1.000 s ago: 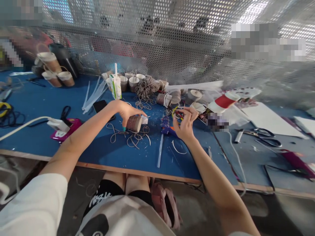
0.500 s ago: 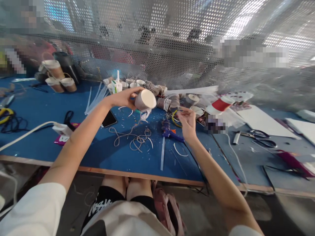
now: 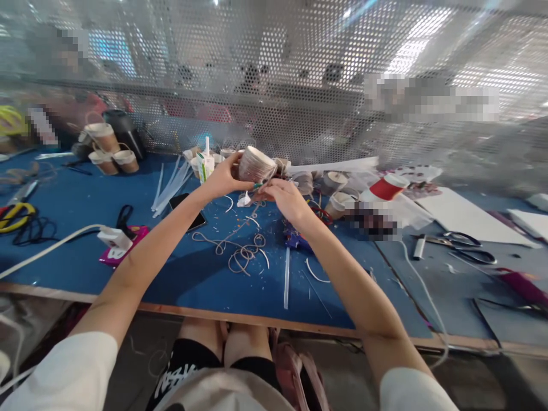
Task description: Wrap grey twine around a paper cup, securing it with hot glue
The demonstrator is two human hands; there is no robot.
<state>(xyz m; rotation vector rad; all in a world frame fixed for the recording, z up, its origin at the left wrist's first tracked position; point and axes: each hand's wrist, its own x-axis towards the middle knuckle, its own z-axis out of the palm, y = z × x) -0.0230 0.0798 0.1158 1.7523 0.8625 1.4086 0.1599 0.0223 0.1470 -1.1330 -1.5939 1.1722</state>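
Note:
My left hand (image 3: 229,177) is wrapped round a small cup (image 3: 257,164) bound in grey-beige twine, holding it tilted above the table. At the cup's lower right, my right hand (image 3: 280,195) has its fingers pinched together; a thin strand of twine (image 3: 246,251) rises from loose loops on the table toward those fingertips. The exact grip there is partly hidden. A bit of white material (image 3: 244,200) shows just below the cup. Under my right forearm lies a blue glue gun (image 3: 295,240), with a clear glue stick (image 3: 286,279) sticking out toward me.
Small baskets (image 3: 103,162) stand at the left by a dark bottle (image 3: 124,131). Glue sticks (image 3: 173,188) and a phone (image 3: 194,220) lie left of centre. Scissors (image 3: 466,240), white sheets (image 3: 475,217) and a red-and-white roll (image 3: 387,187) are at right. A perforated metal screen (image 3: 274,85) rises behind.
My right hand has moved left from beside the glue gun to the cup. The cup has turned in my left hand, so its twine-wrapped side now shows instead of its pale round face.

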